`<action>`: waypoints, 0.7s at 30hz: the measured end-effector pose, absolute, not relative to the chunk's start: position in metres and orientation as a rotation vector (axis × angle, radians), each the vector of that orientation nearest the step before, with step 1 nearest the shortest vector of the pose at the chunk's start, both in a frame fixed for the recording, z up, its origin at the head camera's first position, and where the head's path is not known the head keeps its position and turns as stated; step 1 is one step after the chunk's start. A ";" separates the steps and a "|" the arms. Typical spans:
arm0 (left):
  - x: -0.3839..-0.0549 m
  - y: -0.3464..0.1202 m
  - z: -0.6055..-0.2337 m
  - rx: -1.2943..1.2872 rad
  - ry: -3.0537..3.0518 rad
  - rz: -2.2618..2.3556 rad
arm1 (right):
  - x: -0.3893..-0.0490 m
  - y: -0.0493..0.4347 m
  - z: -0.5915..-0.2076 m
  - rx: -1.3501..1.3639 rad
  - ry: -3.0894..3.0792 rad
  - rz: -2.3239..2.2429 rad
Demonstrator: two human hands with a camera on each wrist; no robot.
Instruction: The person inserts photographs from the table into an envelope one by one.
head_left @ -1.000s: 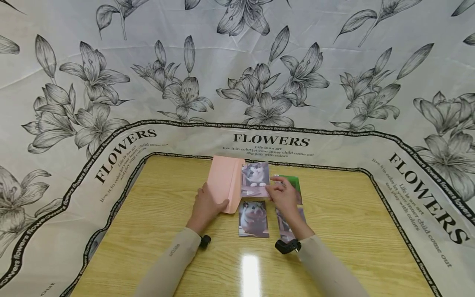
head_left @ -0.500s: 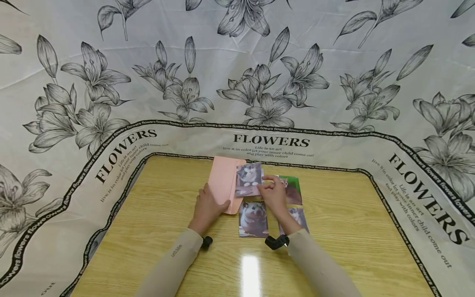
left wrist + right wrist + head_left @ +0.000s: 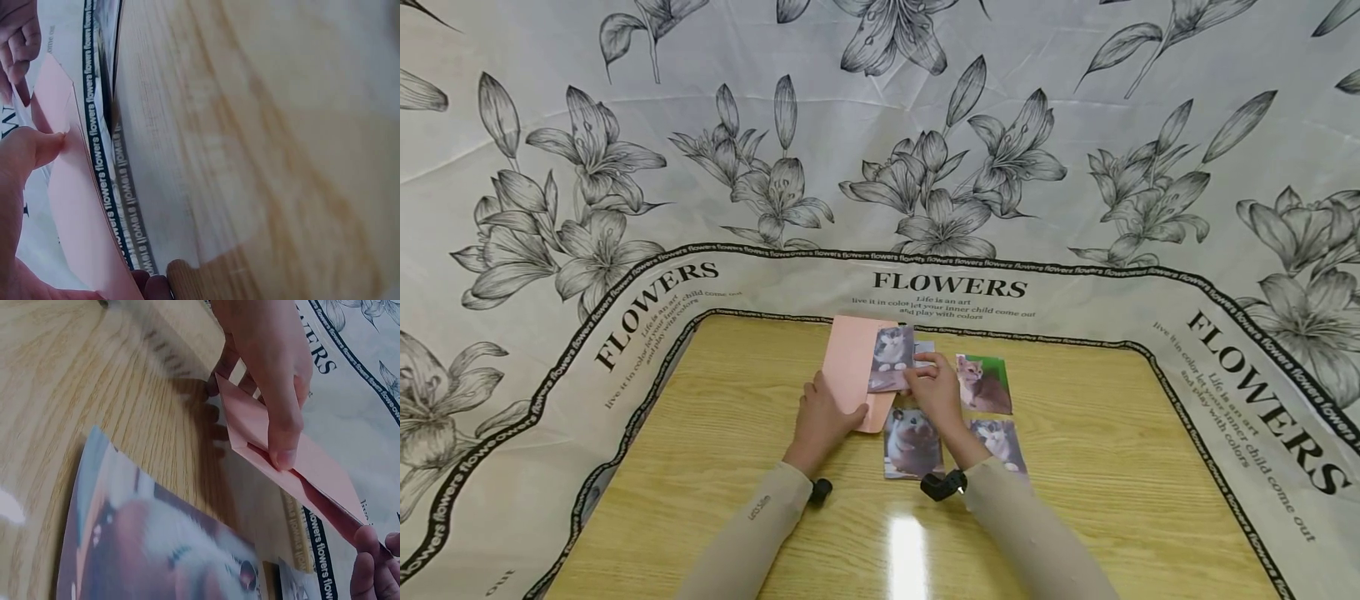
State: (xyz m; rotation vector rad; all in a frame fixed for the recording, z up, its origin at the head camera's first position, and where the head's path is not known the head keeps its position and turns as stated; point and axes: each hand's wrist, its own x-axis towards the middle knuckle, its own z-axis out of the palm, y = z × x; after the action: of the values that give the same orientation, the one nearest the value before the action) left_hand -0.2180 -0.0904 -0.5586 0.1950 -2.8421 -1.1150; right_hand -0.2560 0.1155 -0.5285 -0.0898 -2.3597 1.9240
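Note:
Upright but tilted, a pink envelope (image 3: pixel 847 358) stands on the table in my left hand (image 3: pixel 822 421). The left thumb presses near its open side and the fingers curl round the lower edge, also seen in the right wrist view with the envelope (image 3: pixel 312 459) gaping slightly. My right hand (image 3: pixel 942 396) pinches a cat photo card (image 3: pixel 891 358) by its right side. The card's left part is at the envelope's opening; how far inside it reaches cannot be told. Right fingertips (image 3: pixel 365 565) meet the envelope's far end in the right wrist view.
On the table (image 3: pixel 715 467) lie a hamster photo card (image 3: pixel 912 442), a card of a cat on green (image 3: pixel 983 385) and another cat card (image 3: pixel 1000 442), partly under the right forearm. One more card (image 3: pixel 925 346) is mostly hidden behind my right hand. Flower-printed cloth (image 3: pixel 790 283) surrounds the table.
My right hand has moved left with the cat photo card, bringing it over to the envelope's opening. The cards at right are less covered now. My left hand and the envelope have barely moved.

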 end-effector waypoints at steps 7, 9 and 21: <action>-0.217 -0.089 -0.557 0.198 -2.834 -1.125 | -0.257 0.102 -0.529 -0.078 -2.358 1.982; -0.217 -0.089 -0.557 0.197 -2.834 -1.120 | -0.257 0.100 -0.530 -0.055 -2.356 2.001; -0.218 -0.090 -0.557 0.203 -2.831 -1.129 | -0.263 0.091 -0.530 -0.053 -2.559 1.617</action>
State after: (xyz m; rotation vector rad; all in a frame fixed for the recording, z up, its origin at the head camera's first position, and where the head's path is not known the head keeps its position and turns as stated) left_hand -0.2179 -0.0897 -0.5574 0.2029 -2.8311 -1.1294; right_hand -0.2631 0.0906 -0.5296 -0.0534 -2.5586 1.6166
